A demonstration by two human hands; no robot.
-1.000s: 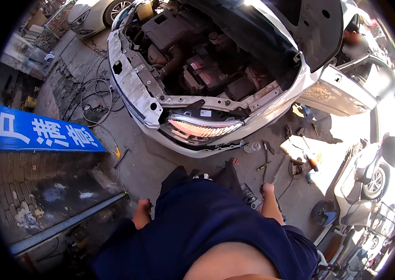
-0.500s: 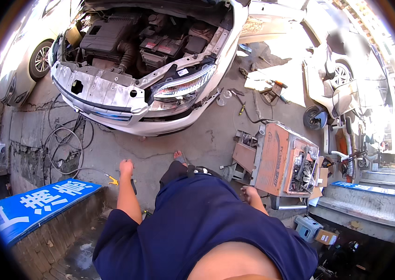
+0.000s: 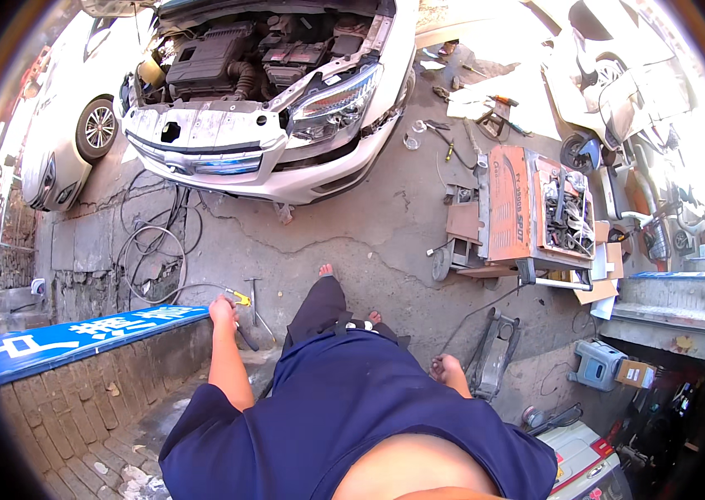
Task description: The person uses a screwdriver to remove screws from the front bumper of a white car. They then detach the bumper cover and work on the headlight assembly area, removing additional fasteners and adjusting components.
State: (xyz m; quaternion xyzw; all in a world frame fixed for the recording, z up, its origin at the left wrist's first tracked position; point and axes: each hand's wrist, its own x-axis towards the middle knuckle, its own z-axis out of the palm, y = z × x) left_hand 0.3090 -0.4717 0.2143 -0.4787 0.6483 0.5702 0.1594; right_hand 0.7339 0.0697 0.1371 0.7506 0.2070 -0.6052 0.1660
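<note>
My left hand (image 3: 223, 312) hangs by my left side, closed around a slim dark-handled tool (image 3: 247, 336). The head of this tool is hidden, so its kind does not show. Just beyond that hand, a yellow air blow gun (image 3: 240, 298) at the end of a hose and a T-shaped metal tool (image 3: 253, 302) lie close together. My right hand (image 3: 447, 367) hangs at my other side with loosely curled fingers, and nothing shows in it. Nearest to it is a grey floor jack (image 3: 496, 353) on the ground.
Ahead stands a white car (image 3: 302, 171) with its bonnet up and front bumper cover off. An orange wheeled machine (image 3: 512, 204) is at right, near steps (image 3: 669, 300). Hoses (image 3: 157, 250) coil at left beside a blue sign (image 3: 94, 333). Tools (image 3: 498, 112) lie farther ahead.
The view has shifted: the open car and orange machine now sit higher in the picture. The floor jack has come into view by my right hand. My left hand still grips the dark-handled tool.
</note>
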